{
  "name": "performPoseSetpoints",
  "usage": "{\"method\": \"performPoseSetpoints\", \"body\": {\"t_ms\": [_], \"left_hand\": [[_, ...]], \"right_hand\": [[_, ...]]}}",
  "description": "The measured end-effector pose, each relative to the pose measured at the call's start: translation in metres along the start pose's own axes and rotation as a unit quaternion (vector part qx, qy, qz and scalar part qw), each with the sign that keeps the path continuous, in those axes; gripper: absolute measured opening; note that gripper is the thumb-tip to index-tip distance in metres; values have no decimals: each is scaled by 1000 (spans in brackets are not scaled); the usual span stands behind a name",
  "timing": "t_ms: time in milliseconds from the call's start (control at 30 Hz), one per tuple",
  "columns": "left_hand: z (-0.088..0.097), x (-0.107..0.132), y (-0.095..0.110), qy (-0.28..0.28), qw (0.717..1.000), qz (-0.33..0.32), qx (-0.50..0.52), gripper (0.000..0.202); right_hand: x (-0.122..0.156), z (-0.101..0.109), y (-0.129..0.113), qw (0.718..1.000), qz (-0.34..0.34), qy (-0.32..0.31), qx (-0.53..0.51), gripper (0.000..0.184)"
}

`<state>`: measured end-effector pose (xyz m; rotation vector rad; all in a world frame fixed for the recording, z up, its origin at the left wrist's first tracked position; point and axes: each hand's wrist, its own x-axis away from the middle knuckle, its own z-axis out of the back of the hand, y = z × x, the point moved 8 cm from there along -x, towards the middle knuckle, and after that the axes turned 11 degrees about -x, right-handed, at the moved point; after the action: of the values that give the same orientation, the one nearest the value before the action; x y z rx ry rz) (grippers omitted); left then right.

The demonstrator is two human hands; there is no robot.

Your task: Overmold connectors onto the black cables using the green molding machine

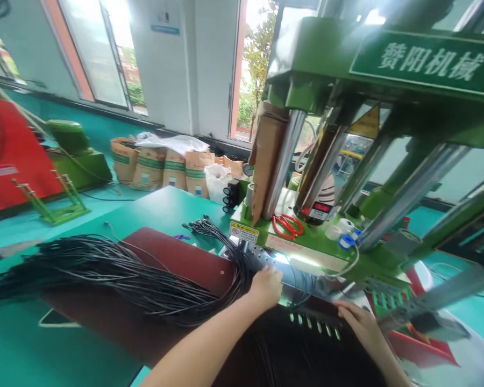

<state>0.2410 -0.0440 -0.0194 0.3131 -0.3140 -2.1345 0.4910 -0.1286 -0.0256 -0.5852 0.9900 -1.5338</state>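
"Where are the person's hands?"

"Both are at the front of the green press (326,54). The left hand (267,287) is beside the near edge of the metal plate (264,259), and the right hand (358,320) is at the right end of the dark bar (320,306)."

"How do the fingers stand?"

"The left fingers are curled in; I can't tell whether they pinch anything. The right thumb and fingers lie close together at the bar, but I can't tell whether they press on it or grip it."

"And the black cables (137,279)?"

"The big bundle lies to the left of the left hand, across the brown board (177,255). Close beside that hand it bends away, and its far ends lie beyond the hand, on the left. A few thin cables (304,285) show between the two hands."

"Anything else nearby?"

"Below the bar, between the hands, is a row of shiny tips (319,326). Beyond the left hand, up on the press, lies a tool with red handles (285,220). A blue and white spool (347,242) sits beyond the right hand."

"Farther out?"

"Paper sacks (151,166) stand well beyond the left hand, near the wall."
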Motion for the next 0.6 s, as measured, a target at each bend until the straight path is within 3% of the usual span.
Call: {"method": "performPoseSetpoints", "body": {"t_ms": [167, 300, 500, 600], "left_hand": [[-3, 2, 3, 1, 998, -26, -55, 26], [0, 2, 3, -1, 998, -28, -63, 27], [4, 3, 2, -6, 998, -27, -55, 25], [1, 4, 2, -11, 998, -35, -52, 24]], "right_hand": [[-10, 1, 20, 1000, -13, -5, -10, 19], [-15, 1, 23, 1000, -19, -6, 6, 18], [-10, -4, -6, 998, -7, -39, 44, 29], [-14, -2, -34, 999, 25, -13, 43, 27]]}}
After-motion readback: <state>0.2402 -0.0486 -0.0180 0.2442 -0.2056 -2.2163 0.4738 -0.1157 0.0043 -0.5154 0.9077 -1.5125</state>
